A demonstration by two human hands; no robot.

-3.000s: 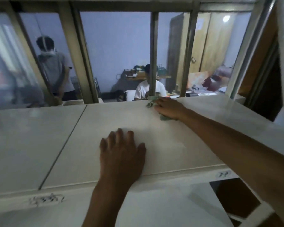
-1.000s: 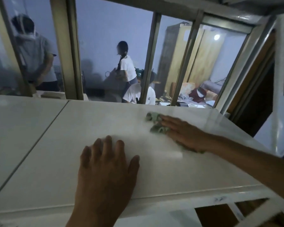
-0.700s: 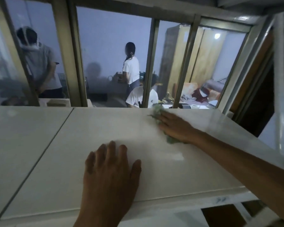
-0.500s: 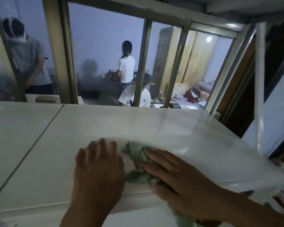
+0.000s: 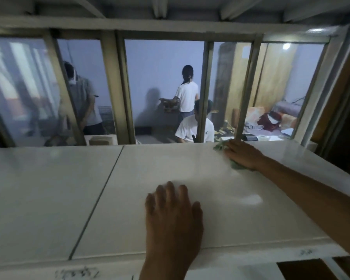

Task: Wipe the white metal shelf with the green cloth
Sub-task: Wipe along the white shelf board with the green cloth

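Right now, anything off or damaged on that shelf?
Nothing stands out. The shelf looks intact, apart from dark scribbles on its front edge. Right hand presses the cloth at the far edge; left hand lies flat.

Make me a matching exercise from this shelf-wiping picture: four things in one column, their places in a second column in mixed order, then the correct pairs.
Things:
1. left hand
2. right hand
3. green cloth
4. dark seam

Places:
A. under a hand at the far edge of the white metal shelf
B. runs between the two shelf panels, left of both hands
C. flat on the shelf near its front edge
D. reached out to the far right part of the shelf, on the cloth

Pairs: 1-C, 2-D, 3-A, 4-B
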